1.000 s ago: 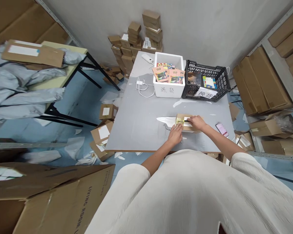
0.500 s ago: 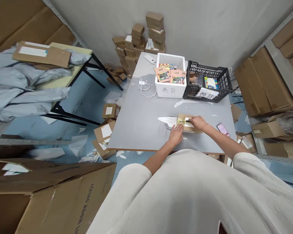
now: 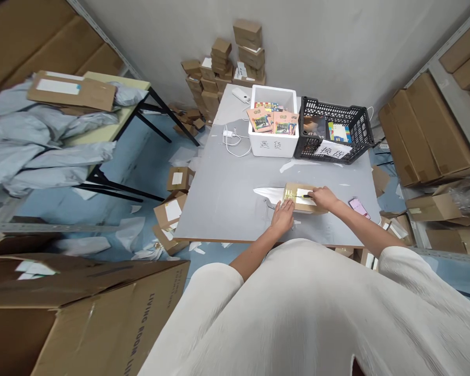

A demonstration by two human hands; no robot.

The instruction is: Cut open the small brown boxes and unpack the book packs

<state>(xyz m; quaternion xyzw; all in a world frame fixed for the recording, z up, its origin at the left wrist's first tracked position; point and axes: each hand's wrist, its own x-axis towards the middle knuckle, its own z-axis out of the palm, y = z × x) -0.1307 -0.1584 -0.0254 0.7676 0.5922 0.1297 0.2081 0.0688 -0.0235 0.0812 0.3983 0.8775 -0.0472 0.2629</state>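
Box on table, near front edge, label up. Right hand: grip closed round a thin tool, lying over the label. Left hand: fingers on box's left end, by the tape; can't tell how open that grip is. Phone right of box. White bin and black crate behind.

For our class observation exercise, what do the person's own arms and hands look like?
Loose, off-white sleeves leave the forearms bare. The left hand and right hand wear no gloves; the left seems to have a ring.
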